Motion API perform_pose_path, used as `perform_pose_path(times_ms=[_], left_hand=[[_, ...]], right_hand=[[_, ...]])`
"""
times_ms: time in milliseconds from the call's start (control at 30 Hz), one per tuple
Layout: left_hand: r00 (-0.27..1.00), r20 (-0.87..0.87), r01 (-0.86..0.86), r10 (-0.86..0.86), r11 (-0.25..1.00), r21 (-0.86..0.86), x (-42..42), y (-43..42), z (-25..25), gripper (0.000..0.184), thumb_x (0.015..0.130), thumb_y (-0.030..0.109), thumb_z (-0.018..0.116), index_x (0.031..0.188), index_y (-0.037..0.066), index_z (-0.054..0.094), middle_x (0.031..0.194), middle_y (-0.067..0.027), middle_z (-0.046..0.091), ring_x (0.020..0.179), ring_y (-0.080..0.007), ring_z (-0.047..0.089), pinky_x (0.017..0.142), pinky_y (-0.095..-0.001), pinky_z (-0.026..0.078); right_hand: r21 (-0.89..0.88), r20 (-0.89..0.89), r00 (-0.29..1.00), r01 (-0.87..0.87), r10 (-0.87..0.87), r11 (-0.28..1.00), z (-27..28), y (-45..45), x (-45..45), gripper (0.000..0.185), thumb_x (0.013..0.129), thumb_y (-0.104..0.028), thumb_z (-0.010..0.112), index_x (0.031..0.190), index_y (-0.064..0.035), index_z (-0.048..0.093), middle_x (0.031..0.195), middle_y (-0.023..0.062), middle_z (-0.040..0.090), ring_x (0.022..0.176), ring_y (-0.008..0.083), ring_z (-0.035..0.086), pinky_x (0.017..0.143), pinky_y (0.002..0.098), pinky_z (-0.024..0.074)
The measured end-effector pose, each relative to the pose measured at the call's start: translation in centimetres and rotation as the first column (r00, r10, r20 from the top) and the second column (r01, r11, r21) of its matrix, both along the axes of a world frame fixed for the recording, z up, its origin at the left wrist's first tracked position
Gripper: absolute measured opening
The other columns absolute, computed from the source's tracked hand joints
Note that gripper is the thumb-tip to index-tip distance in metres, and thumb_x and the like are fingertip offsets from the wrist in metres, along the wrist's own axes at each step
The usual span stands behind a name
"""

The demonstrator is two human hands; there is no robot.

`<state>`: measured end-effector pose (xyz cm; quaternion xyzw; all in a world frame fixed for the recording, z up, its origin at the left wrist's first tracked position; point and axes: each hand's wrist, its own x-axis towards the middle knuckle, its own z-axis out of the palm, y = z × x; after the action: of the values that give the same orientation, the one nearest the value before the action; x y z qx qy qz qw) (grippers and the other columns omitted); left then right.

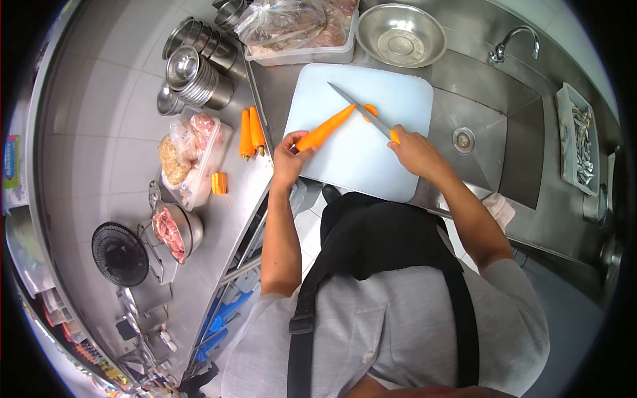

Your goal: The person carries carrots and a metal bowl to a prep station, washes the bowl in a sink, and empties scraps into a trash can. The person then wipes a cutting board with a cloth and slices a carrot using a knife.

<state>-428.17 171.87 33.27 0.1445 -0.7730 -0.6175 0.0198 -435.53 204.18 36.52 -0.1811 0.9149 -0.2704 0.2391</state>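
A carrot (326, 129) lies slantwise over a white cutting board (358, 166), its thick end gripped by my left hand (290, 156). In my right hand (418, 151) is a kitchen knife (361, 108); my fingers close round its handle, of which a bit of yellow-orange shows. The blade points up and left, crossing close by the carrot's far end. Beside the blade, on the board, rests a small cut piece of carrot (370, 109). Whether the blade touches the carrot I cannot tell.
Two whole carrots (252, 131) and a carrot chunk (219, 183) lie left on the steel counter, near a tub of bagged meat (207, 162). Behind the board stand a meat container (305, 54) and a steel bowl (401, 36). Rightward are a sink (491, 146) and a fish tray (572, 149).
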Motion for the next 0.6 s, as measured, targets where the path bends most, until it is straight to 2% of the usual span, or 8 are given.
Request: perform_pose_path(times_ms=[33, 67, 167, 300, 400, 467, 567, 600], left_hand=[[1.000, 0.022, 0.016, -0.012, 0.981, -0.191, 0.3, -0.4, -1.4, 0.047, 0.085, -0.002, 0.078, 0.129, 0.003, 0.063, 0.114, -0.0089, 0.069, 0.103, -0.0173, 0.066, 0.093, -0.0299, 0.052], [0.999, 0.018, -0.038, 0.042, 0.979, -0.201, 0.4, 0.1, -1.0, 0.045, 0.081, 0.000, 0.082, 0.124, 0.002, 0.068, 0.111, -0.0093, 0.071, 0.097, -0.0153, 0.065, 0.088, -0.0275, 0.052], [0.999, -0.047, -0.025, 0.004, 0.897, -0.441, 0.4, 0.6, -0.8, 0.047, 0.079, 0.003, 0.085, 0.124, 0.002, 0.070, 0.111, -0.0095, 0.071, 0.097, -0.0161, 0.065, 0.088, -0.0285, 0.052], [0.998, -0.055, -0.039, 0.017, 0.899, -0.437, 0.3, 0.7, -1.1, 0.047, 0.078, 0.005, 0.086, 0.122, 0.003, 0.072, 0.110, -0.0097, 0.072, 0.097, -0.0175, 0.066, 0.088, -0.0297, 0.051], [0.999, -0.043, -0.029, 0.010, 0.886, -0.463, 0.4, 1.0, -0.4, 0.047, 0.077, 0.006, 0.086, 0.122, 0.004, 0.073, 0.110, -0.0110, 0.071, 0.097, -0.0194, 0.067, 0.088, -0.0307, 0.052], [1.000, -0.019, -0.020, 0.012, 0.876, -0.482, 0.0, 1.2, 0.1, 0.047, 0.076, 0.007, 0.086, 0.121, 0.004, 0.073, 0.112, -0.0127, 0.070, 0.100, -0.0223, 0.067, 0.089, -0.0324, 0.053], [0.992, -0.107, -0.041, -0.063, 0.650, -0.759, -0.5, 1.4, 0.5, 0.048, 0.073, 0.009, 0.087, 0.118, 0.004, 0.073, 0.113, -0.0159, 0.068, 0.105, -0.0289, 0.066, 0.091, -0.0372, 0.054], [0.985, -0.147, -0.055, -0.093, 0.638, -0.768, -1.2, 2.2, 1.6, 0.048, 0.072, 0.010, 0.087, 0.118, 0.004, 0.073, 0.114, -0.0168, 0.068, 0.107, -0.0308, 0.065, 0.091, -0.0387, 0.054]], right_hand=[[-0.001, -0.013, 1.000, 0.008, -0.008, 1.000, 0.3, 0.1, 0.3, 0.031, 0.103, -0.028, 0.056, 0.115, 0.0006, 0.051, 0.094, 0.0255, 0.069, 0.091, 0.0447, 0.067, 0.079, 0.0560, 0.0506], [0.000, -0.025, 1.000, 0.016, -0.016, 1.000, 0.5, 0.1, 0.8, 0.031, 0.103, -0.028, 0.056, 0.115, 0.0003, 0.051, 0.093, 0.0254, 0.069, 0.090, 0.0448, 0.067, 0.079, 0.0561, 0.0506], [-0.010, -0.034, 0.999, 0.027, -0.027, 1.000, 1.9, -0.2, 1.3, 0.030, 0.103, -0.028, 0.055, 0.114, 0.0000, 0.051, 0.091, 0.0253, 0.069, 0.089, 0.0452, 0.067, 0.078, 0.0562, 0.0506], [-0.030, -0.036, 0.998, 0.051, -0.052, 0.998, 4.0, -1.2, 1.9, 0.030, 0.104, -0.028, 0.054, 0.115, 0.0003, 0.051, 0.090, 0.0260, 0.069, 0.089, 0.0453, 0.067, 0.077, 0.0566, 0.0504], [0.010, -0.062, 0.997, -0.034, 0.035, 0.999, -1.3, -2.0, 1.8, 0.030, 0.104, -0.028, 0.055, 0.115, 0.0006, 0.051, 0.089, 0.0266, 0.069, 0.087, 0.0458, 0.067, 0.077, 0.0563, 0.0507], [-0.052, -0.025, 0.999, -0.032, 0.030, 0.998, -2.1, -1.4, 1.4, 0.030, 0.103, -0.027, 0.055, 0.115, 0.0003, 0.051, 0.088, 0.0268, 0.069, 0.086, 0.0462, 0.067, 0.076, 0.0556, 0.0506], [-0.147, 0.037, 0.999, 0.043, -0.038, 0.988, 0.3, -0.5, 1.2, 0.030, 0.103, -0.027, 0.057, 0.114, -0.0002, 0.050, 0.087, 0.0271, 0.068, 0.084, 0.0470, 0.067, 0.075, 0.0547, 0.0501], [-0.174, 0.062, 0.995, 0.083, -0.073, 0.981, 1.4, -0.1, 1.3, 0.029, 0.103, -0.026, 0.058, 0.114, -0.0003, 0.050, 0.087, 0.0272, 0.068, 0.084, 0.0473, 0.066, 0.074, 0.0544, 0.0499]])
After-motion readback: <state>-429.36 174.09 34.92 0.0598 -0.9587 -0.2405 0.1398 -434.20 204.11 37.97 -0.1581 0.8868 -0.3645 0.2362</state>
